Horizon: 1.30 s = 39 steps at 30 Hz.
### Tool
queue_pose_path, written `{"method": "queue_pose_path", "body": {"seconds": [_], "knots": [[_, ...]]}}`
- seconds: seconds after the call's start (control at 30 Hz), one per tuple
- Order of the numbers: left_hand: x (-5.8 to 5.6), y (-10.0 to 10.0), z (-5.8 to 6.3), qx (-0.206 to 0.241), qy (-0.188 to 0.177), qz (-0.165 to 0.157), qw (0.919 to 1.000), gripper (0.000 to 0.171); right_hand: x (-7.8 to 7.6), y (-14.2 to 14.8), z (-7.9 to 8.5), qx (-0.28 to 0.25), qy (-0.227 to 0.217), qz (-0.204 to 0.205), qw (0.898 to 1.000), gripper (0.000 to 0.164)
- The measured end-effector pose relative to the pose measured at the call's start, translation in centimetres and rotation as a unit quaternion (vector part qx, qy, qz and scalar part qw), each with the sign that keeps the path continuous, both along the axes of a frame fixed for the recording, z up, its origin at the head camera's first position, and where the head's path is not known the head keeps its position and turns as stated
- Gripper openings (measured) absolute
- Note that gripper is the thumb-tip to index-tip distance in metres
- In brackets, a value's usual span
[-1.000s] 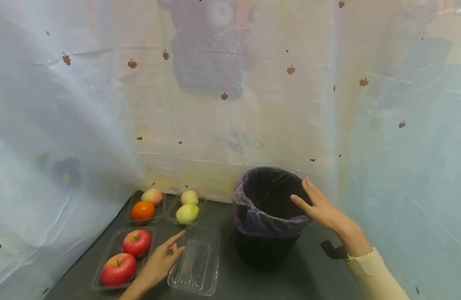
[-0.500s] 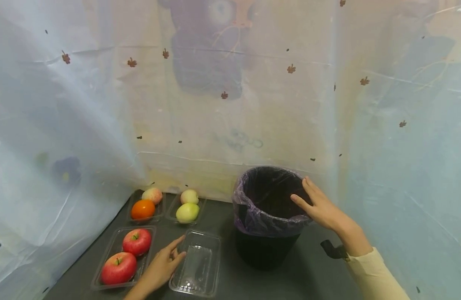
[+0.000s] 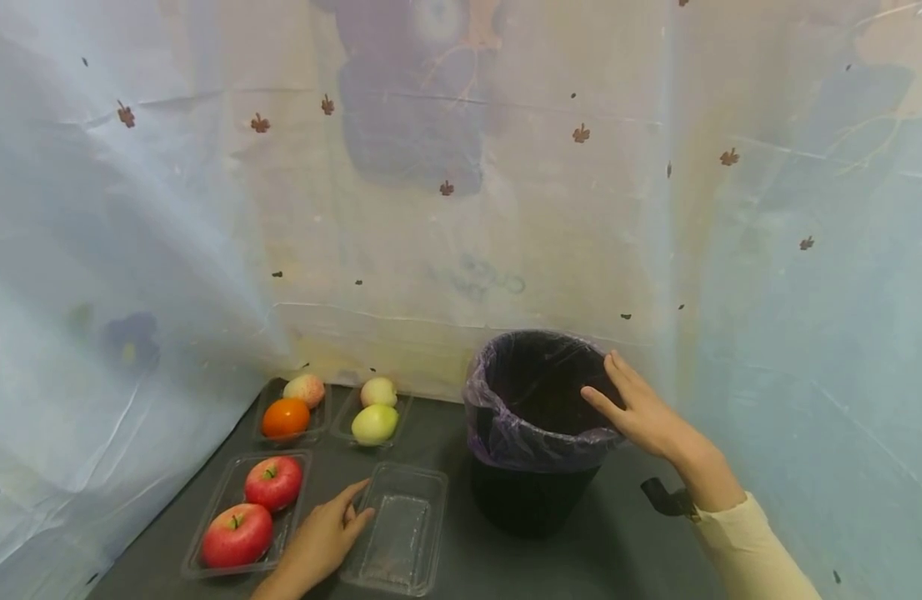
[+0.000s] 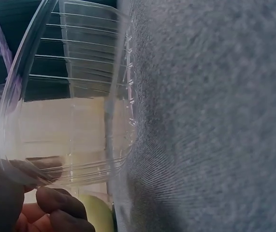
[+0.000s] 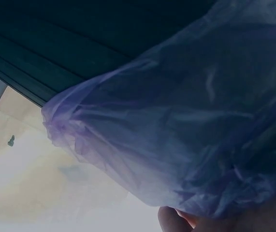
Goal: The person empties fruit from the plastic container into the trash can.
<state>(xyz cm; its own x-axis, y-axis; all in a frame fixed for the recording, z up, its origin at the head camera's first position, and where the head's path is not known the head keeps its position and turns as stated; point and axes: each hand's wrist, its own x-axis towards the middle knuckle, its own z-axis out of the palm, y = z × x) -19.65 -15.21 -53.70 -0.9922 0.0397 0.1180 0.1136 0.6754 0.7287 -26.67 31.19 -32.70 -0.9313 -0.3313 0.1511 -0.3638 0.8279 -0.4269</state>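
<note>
The left hand (image 3: 320,533) pinches the clear rectangular plastic tray (image 3: 404,525) at nine o'clock, and the straight-fingered right hand (image 3: 648,421) touches the purple-lined black bin (image 3: 532,500) at three, seemingly for steadiness.

dark tabletop (image 3: 641,554) | four clear plastic trays (image 3: 401,533) | one black bin (image 3: 532,497)

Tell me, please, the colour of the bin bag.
The bag is see-through purple, clearest in the right wrist view.

tray (image 3: 401,533): clear glossy plastic | bin liner (image 3: 536,450): thin crinkled plastic | tabletop (image 3: 498,575): matt, cloth-like | apples (image 3: 232,542): glossy
</note>
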Motion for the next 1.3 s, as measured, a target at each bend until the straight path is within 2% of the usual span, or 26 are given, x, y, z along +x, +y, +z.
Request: {"method": "queue_pose_path", "body": {"seconds": [0.13,0.4,0.5,0.73,1.07,1.2,1.3], "knots": [[0.1,0.1,0.0,-0.022,-0.023,0.007,0.9995,0.046,0.1,0.0,0.1,0.000,-0.004,-0.004,1.000,0.093],[0.1,0.2,0.5,-0.107,-0.028,0.022,0.9937,0.041,0.2,0.0,0.0,0.001,-0.005,-0.004,1.000,0.093],[0.3,0.1,0.8,-0.110,-0.022,0.029,0.9933,0.043,0.2,0.0,0.0,0.000,-0.005,-0.003,1.000,0.093],[0.8,-0.9,2.7,-0.083,0.022,0.038,0.9956,0.044,0.1,0.0,-0.1,-0.003,-0.005,-0.004,1.000,0.092],[0.9,-4.0,5.1,-0.019,0.006,0.031,0.9993,0.049,0.1,0.0,0.0,-0.005,-0.008,-0.001,1.000,0.092],[1.2,-5.2,5.4,-0.006,0.015,0.034,0.9993,0.049,0.1,0.0,0.0,-0.006,-0.006,-0.001,1.000,0.092],[1.4,-6.2,5.7,-0.004,0.036,0.037,0.9987,0.048,0.1,0.0,0.0,-0.007,-0.006,-0.002,1.000,0.092]]}}
